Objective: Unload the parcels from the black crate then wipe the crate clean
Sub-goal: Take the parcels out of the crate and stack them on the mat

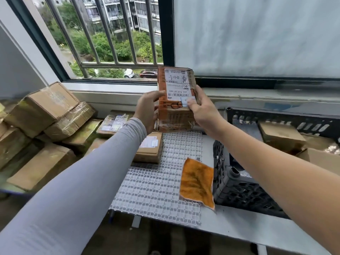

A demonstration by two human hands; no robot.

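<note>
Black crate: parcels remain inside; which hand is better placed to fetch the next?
Right. The right hand is nearer the black crate and its parcels; the left hand could probably keep the held parcel.

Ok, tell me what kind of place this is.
Probably an upper-floor flat's balcony or window nook used for sorting deliveries: barred window over apartment blocks, stacked cardboard parcels, black crate on a bench.

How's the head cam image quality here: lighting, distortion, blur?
Head view: soft daylight from the window, no hard shadows; wide-angle bend in the window frame and table edge; held parcel sharp, its label readable; piled boxes at left smeared.
</note>
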